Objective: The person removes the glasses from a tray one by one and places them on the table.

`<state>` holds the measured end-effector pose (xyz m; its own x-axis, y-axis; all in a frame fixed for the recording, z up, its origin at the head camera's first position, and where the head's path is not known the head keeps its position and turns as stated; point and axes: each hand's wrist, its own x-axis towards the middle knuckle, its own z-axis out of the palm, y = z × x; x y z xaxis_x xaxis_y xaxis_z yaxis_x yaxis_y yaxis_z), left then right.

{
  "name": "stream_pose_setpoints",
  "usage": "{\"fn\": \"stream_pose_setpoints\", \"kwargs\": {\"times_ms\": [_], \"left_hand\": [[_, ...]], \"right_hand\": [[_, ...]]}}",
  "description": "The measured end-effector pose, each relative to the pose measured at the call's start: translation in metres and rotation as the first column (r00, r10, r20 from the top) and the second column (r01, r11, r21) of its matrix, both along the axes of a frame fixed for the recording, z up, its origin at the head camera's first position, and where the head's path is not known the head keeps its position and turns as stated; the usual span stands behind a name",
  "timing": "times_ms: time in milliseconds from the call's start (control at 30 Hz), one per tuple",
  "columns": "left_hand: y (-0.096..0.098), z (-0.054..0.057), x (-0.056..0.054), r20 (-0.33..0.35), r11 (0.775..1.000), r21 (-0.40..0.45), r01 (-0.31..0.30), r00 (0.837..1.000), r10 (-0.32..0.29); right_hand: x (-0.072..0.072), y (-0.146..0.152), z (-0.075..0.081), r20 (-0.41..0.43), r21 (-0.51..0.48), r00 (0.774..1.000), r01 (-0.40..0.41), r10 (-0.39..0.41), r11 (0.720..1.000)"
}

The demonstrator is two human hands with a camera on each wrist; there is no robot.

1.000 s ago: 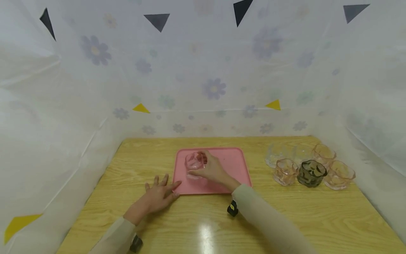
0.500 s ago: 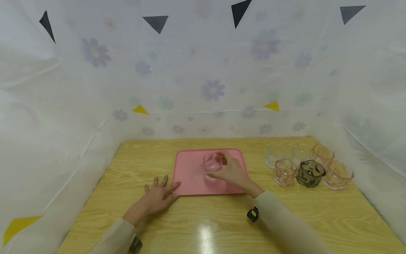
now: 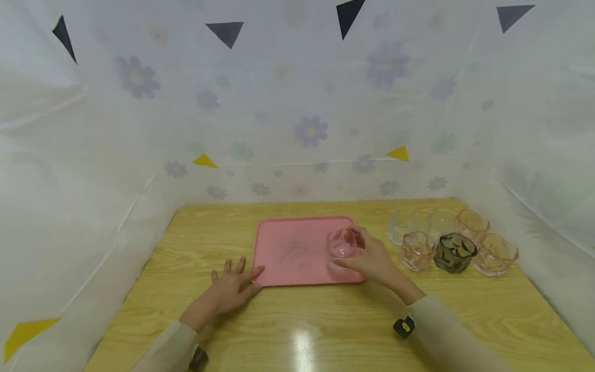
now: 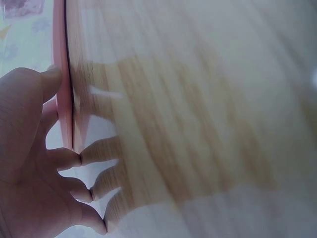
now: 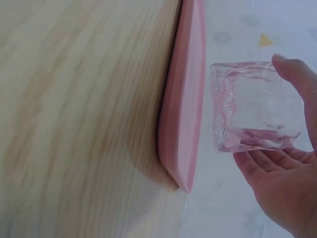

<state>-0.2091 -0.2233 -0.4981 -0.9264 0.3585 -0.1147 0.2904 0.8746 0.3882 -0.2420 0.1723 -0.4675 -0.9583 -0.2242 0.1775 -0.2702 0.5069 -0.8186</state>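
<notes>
A pale wooden table (image 3: 325,330) stood inside white flower-printed sheeting, with a flat pink rectangular plastic tray (image 3: 288,253) lying on it. The right hand (image 3: 374,261) gripped a clear ribbed glass tumbler (image 3: 342,244), fingers and thumb curled around it, lifted just above the tray's right end. The left hand (image 3: 230,289) rested flat on the table, fingers spread and straight, thumb touching the tray's near-left corner. A cluster of clear, pinkish and dark smoky glass cups (image 3: 453,243) stood right of the tray.

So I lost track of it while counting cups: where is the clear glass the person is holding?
In the head view, the right hand holds the clear glass over the pink tray's right end, just left of the cups grouped on the table.
</notes>
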Motion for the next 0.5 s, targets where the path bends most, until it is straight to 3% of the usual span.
{"fn": "stream_pose_setpoints", "kwargs": {"times_ms": [200, 500], "left_hand": [[-0.001, 0.001, 0.0, -0.011, 1.0, 0.0, 0.002, 1.0, -0.002], [-0.001, 0.003, 0.003, -0.001, 1.0, 0.006, 0.004, 1.0, -0.004]], "right_hand": [[0.014, 0.025, 0.001, -0.014, 0.023, 0.999, 0.038, -0.038, 0.999], [0.032, 0.06, 0.0, 0.043, 0.0, 0.998, 0.05, -0.05, 0.999]]}}
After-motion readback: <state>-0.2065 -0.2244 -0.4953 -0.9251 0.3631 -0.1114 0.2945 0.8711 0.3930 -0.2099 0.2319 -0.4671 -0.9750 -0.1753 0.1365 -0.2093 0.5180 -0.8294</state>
